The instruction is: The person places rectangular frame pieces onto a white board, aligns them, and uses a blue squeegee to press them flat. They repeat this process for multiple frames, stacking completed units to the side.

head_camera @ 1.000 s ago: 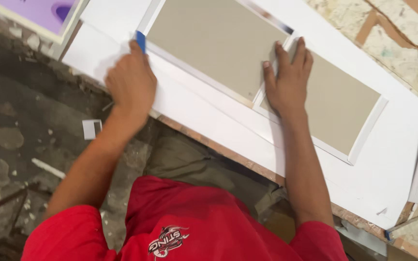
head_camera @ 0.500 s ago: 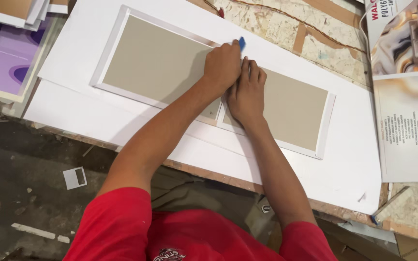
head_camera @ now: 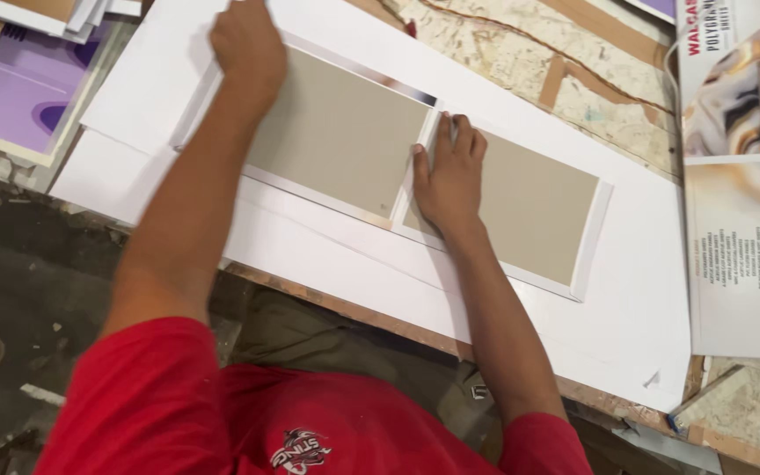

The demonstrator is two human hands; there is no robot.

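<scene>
Head cam: left hand (head_camera: 246, 48) lies flat on the far corner of the beige rectangular board with white edging (head_camera: 336, 132), right hand (head_camera: 447, 176) spreads over the centre seam. Uneven pressure could probably skew that fold.

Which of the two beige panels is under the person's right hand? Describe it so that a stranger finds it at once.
Start at the big white sheet covering the workbench. Two beige panels with white borders lie on it side by side; the right hand presses flat on the seam between them. The right beige panel is the one nearer the printed brochures, and the smaller of the two.
</scene>
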